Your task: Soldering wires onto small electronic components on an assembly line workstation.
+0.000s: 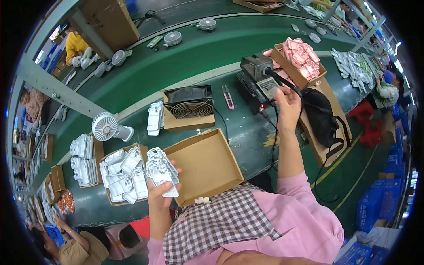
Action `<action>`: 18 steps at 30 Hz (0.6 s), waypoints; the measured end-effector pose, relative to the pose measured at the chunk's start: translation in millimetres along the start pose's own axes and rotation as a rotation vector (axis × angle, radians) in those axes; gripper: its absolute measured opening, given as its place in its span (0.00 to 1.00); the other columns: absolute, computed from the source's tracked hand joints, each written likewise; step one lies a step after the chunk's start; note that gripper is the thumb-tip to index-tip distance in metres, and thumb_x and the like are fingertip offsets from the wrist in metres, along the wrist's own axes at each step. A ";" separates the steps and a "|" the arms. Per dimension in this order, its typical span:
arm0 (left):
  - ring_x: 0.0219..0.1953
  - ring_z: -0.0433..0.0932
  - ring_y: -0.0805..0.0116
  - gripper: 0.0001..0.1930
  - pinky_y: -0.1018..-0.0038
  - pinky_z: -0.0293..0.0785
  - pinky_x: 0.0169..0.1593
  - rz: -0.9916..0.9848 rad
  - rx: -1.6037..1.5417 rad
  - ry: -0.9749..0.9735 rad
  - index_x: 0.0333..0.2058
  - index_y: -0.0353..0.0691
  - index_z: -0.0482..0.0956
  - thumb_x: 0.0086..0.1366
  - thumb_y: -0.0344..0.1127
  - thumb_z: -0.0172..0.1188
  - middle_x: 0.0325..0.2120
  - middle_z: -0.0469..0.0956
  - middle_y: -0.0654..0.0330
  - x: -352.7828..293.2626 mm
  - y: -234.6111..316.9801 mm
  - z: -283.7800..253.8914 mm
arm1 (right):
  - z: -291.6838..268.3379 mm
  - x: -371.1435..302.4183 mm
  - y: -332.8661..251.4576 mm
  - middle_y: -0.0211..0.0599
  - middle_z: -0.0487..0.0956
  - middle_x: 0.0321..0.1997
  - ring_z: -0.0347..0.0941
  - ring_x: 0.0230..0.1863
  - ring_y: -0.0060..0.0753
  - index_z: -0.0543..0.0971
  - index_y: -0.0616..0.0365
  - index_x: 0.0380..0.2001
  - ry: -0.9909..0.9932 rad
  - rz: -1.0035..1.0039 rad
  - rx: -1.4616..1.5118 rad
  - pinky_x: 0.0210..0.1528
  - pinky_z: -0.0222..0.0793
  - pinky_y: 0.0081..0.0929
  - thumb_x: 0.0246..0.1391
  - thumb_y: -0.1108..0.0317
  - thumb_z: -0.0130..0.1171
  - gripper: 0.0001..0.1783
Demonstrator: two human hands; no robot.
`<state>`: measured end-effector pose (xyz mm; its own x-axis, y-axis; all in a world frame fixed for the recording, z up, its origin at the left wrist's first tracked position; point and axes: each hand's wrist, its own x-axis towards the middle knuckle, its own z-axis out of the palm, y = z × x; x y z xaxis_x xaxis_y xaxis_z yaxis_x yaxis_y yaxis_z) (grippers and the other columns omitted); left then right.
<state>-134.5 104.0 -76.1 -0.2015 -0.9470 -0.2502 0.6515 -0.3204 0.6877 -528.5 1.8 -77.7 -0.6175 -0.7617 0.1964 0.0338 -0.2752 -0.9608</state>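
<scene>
My left hand (161,194) grips a stack of white plastic housings (161,170), fanned slightly, above the left edge of a shallow cardboard box (205,165). My right hand (288,102) reaches out to a black boxy device (260,79) with a lit red light. Its fingers are pinched together at the device's front, beside a thick black cable (287,81); what they hold, if anything, I cannot make out. Left of my left hand, a cardboard box holds a heap of white housings (123,174).
A white handheld fan (108,127) stands at the left. Behind the shallow box is a black fan with a wire grille (190,106); red-handled snips (228,98) lie nearby. Pink plastic parts (300,57) fill a box at the right, near a black bag (322,117). Other people sit around.
</scene>
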 end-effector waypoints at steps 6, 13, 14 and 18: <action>0.49 0.78 0.55 0.37 0.67 0.83 0.39 0.080 0.218 0.088 0.58 0.34 0.62 0.48 0.22 0.65 0.49 0.73 0.49 9.4 -6.0 3.8 | 24.9 46.5 11.7 0.30 0.77 0.31 0.69 0.30 0.17 0.75 0.63 0.39 -0.015 -0.163 -0.309 0.33 0.65 0.16 0.51 0.65 0.68 0.17; 0.46 0.77 0.65 0.38 0.69 0.75 0.50 0.240 0.372 0.187 0.59 0.38 0.58 0.49 0.18 0.66 0.45 0.73 0.55 14.3 -1.5 8.6 | 23.6 49.4 2.9 0.25 0.74 0.22 0.65 0.20 0.15 0.77 0.59 0.28 0.140 -0.143 -0.226 0.23 0.60 0.15 0.49 0.69 0.68 0.09; 0.45 0.77 0.67 0.37 0.70 0.74 0.50 0.246 0.374 0.179 0.58 0.39 0.59 0.50 0.18 0.65 0.45 0.73 0.56 14.9 -0.8 8.5 | 19.5 39.6 -1.2 0.26 0.73 0.22 0.66 0.21 0.16 0.76 0.59 0.27 0.184 -0.261 -0.210 0.25 0.61 0.15 0.49 0.71 0.67 0.08; 0.47 0.76 0.67 0.37 0.71 0.73 0.52 0.240 0.341 0.141 0.58 0.39 0.59 0.51 0.19 0.66 0.45 0.73 0.57 24.0 -4.7 10.4 | 19.4 -22.9 -15.3 0.27 0.68 0.23 0.59 0.18 0.13 0.69 0.58 0.29 0.176 -0.378 0.071 0.21 0.52 0.14 0.54 0.77 0.59 0.08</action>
<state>-150.0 82.6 -78.3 0.0436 -0.9906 -0.1300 0.3843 -0.1035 0.9174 -499.6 12.1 -63.7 -0.7212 -0.4895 0.4902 -0.1703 -0.5606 -0.8104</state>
